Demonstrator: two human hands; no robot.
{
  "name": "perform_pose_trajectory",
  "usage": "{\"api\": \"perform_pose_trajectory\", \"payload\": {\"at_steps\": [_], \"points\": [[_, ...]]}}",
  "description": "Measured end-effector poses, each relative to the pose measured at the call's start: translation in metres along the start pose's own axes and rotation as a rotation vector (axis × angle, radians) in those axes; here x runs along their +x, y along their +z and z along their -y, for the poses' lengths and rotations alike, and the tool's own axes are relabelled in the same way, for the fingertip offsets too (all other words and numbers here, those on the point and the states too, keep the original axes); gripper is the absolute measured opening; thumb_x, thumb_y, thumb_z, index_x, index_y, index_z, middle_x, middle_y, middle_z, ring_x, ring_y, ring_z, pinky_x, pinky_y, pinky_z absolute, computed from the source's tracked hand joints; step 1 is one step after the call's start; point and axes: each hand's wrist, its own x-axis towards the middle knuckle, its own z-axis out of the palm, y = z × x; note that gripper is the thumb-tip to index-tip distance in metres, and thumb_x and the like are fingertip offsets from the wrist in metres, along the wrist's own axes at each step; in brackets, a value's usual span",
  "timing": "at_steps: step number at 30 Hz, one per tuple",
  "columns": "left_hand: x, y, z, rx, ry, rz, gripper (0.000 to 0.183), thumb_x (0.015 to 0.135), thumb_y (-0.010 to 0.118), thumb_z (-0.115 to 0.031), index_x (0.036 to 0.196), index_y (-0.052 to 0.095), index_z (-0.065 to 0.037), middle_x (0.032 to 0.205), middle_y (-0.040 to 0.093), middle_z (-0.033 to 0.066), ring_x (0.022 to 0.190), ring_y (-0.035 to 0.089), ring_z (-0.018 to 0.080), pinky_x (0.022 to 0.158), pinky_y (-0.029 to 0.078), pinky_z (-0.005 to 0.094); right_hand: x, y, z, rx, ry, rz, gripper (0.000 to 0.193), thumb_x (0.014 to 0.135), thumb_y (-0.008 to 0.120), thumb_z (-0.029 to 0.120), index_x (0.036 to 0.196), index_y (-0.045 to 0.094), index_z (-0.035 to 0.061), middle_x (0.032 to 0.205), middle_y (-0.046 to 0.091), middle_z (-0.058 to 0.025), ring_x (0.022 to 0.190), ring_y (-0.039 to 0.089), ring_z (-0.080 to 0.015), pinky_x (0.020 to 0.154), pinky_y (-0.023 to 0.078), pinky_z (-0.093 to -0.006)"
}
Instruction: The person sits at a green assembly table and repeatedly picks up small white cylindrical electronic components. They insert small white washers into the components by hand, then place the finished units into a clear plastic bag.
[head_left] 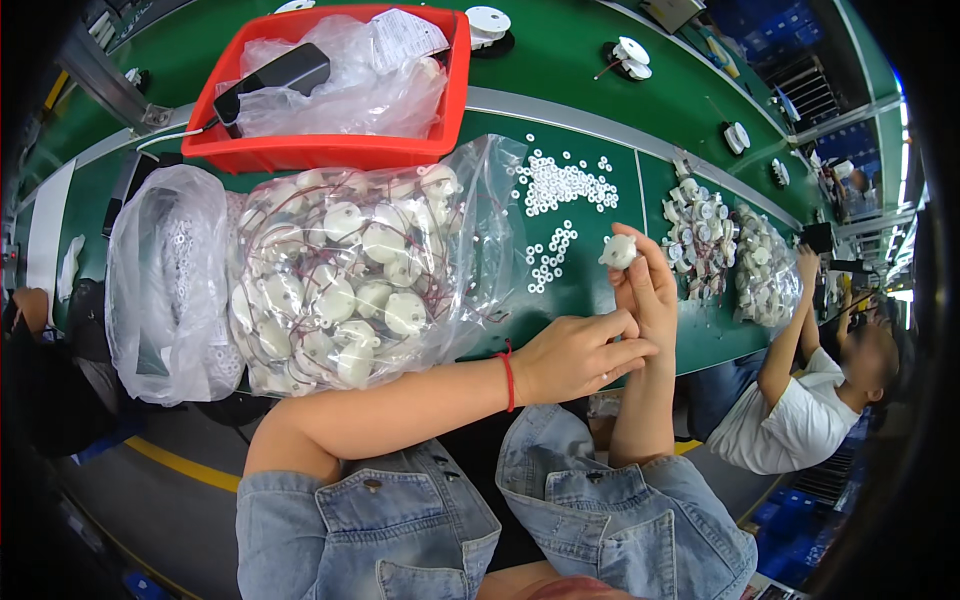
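My right hand point(645, 285) is raised over the table's front edge, pinching a round white plastic part with small ears point(618, 252) between thumb and fingers. Against the right palm and wrist lies my left hand point(580, 358), its wrist banded by a red cord. The left fingers are curled and pressed together; whatever they may hold is hidden. Just beyond the hands are a small group of white washers point(548, 262) and a larger pile of white washers point(565, 187). Left of them lies a clear bag of similar white parts with dark red wires point(345, 270).
An open bag of small white pieces point(175, 290) stands at far left. Behind it sits a red bin point(330, 150) containing plastic bags and a black device point(285, 80). More wired white parts point(700, 232) and another full bag point(765, 265) lie right, near a co-worker point(800, 400).
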Motion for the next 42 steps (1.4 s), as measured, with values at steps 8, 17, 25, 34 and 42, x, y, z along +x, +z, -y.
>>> {"api": "perform_pose_trajectory", "payload": {"at_steps": [8, 17, 25, 34, 42], "points": [[0.001, -0.001, 0.001, 0.061, -0.070, -0.035, 0.025, 0.085, 0.069, -0.011, 0.111, 0.067, -0.009, 0.087, 0.051, 0.0030, 0.069, 0.061, 0.0188, 0.060, 0.052, 0.0315, 0.013, 0.003, 0.006, -0.345, -0.026, 0.031, 0.026, 0.097, 0.060, 0.016, 0.117, 0.052, 0.0003, 0.094, 0.059, -0.0023, 0.085, 0.052, -0.0072, 0.074, 0.041, -0.0220], [0.005, -0.007, 0.004, 0.112, -0.204, -0.127, 0.023, 0.091, 0.062, -0.017, 0.112, 0.063, -0.008, 0.090, 0.055, 0.0049, 0.072, 0.062, 0.0214, 0.061, 0.051, 0.0337, 0.042, -0.007, -0.011, -0.719, -0.159, 0.002, 0.015, 0.095, 0.063, 0.013, 0.097, 0.054, 0.0015, 0.080, 0.058, -0.0015, 0.069, 0.050, -0.0055, 0.062, 0.040, -0.0197], [0.004, -0.005, 0.005, 0.098, -0.247, -0.128, 0.023, 0.092, 0.061, -0.018, 0.112, 0.062, -0.008, 0.091, 0.056, 0.0053, 0.071, 0.063, 0.0221, 0.061, 0.051, 0.0339, 0.059, -0.004, -0.012, -0.804, -0.024, -0.010, 0.021, 0.091, 0.067, 0.012, 0.079, 0.053, 0.0027, 0.058, 0.050, 0.0050, 0.049, 0.038, -0.0005, 0.044, 0.025, -0.0208], [0.002, -0.003, 0.007, 0.079, -0.265, -0.150, 0.019, 0.093, 0.060, -0.019, 0.108, 0.063, -0.008, 0.089, 0.056, 0.0053, 0.071, 0.063, 0.0233, 0.062, 0.052, 0.0354, 0.060, 0.006, -0.007, -0.796, 0.093, -0.017, 0.026, 0.091, 0.066, 0.010, 0.072, 0.048, 0.0070, 0.054, 0.043, 0.0087, 0.047, 0.032, 0.0016, 0.043, 0.019, -0.0203], [0.001, -0.001, 0.009, 0.066, -0.295, -0.152, 0.019, 0.094, 0.058, -0.020, 0.106, 0.064, -0.007, 0.089, 0.056, 0.0058, 0.072, 0.064, 0.0241, 0.063, 0.052, 0.0360, 0.062, 0.005, -0.014, -0.809, 0.083, -0.047, 0.028, 0.089, 0.069, 0.009, 0.069, 0.049, 0.0068, 0.053, 0.042, 0.0091, 0.046, 0.031, 0.0018, 0.042, 0.018, -0.0205]]}}
